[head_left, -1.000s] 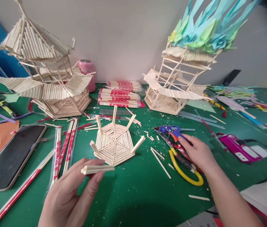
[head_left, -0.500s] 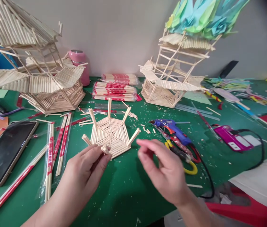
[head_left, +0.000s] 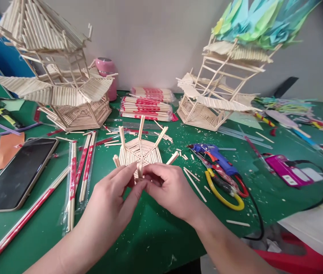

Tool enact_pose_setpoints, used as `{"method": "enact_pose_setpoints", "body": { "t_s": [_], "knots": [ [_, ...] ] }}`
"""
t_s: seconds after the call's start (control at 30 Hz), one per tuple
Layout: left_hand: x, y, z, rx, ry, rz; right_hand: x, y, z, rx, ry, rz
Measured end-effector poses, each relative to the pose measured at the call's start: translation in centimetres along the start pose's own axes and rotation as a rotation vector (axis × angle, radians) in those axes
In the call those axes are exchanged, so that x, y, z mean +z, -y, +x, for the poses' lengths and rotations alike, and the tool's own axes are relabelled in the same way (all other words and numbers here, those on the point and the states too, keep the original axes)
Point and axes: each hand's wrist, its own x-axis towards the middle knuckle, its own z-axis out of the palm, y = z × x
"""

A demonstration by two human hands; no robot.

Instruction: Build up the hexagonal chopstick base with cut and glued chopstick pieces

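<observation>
A six-sided base of thin wooden sticks [head_left: 131, 153] lies on the green table, with short posts of bundled sticks rising from its corners. At its near corner stands a post [head_left: 140, 170], pinched from both sides. My left hand [head_left: 112, 198] is closed on this post, thumb and fingers meeting at it. From the other side my right hand [head_left: 168, 186] closes on the same post, its fingertips touching the left ones. Fingers hide the post's lower part and the near edge of the base.
Stick pavilions stand at the back left [head_left: 70, 97] and back right [head_left: 207, 102]. Wrapped stick packs [head_left: 147, 108] lie between them. A blue glue gun [head_left: 214, 158] and yellow-handled cutters [head_left: 226, 199] lie right; a phone [head_left: 18, 175] and wrapped sticks [head_left: 72, 179] lie left.
My right hand has come in from the right and closed on the near post beside my left hand. The view has shifted, so the scene sits further right.
</observation>
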Motion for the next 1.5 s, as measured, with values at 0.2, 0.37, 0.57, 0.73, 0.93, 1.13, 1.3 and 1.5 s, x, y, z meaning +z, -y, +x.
{"method": "enact_pose_setpoints", "body": {
  "t_s": [0.2,0.37,0.57,0.73,0.93,1.13,1.3,1.5],
  "knots": [
    [-0.5,1.8,-2.7,0.078,0.044,0.046,-0.1,-0.6,0.3,0.135,-0.019,0.174],
    [0.5,4.2,-3.5,0.239,0.149,0.333,0.1,-1.1,0.2,0.135,-0.038,0.236],
    [1.5,4.6,-3.1,0.286,0.228,0.449,0.8,-1.7,-0.1,0.135,-0.078,0.211],
    [2.1,4.7,-2.7,0.313,0.146,0.446,1.5,-1.8,-0.1,0.11,-0.144,0.171],
    [2.3,5.4,-2.8,0.366,0.127,0.459,1.9,-2.1,-0.1,0.05,-0.229,0.063],
    [2.7,5.7,-3.0,0.383,0.161,0.553,2.2,-2.3,-0.3,0.014,-0.254,-0.05],
    [2.8,5.9,-3.1,0.375,0.156,0.573,2.3,-2.4,-0.7,0.007,-0.248,-0.094],
    [2.7,5.7,-2.9,0.344,0.173,0.582,2.4,-2.5,-0.6,0.007,-0.23,-0.107]
  ]
}}
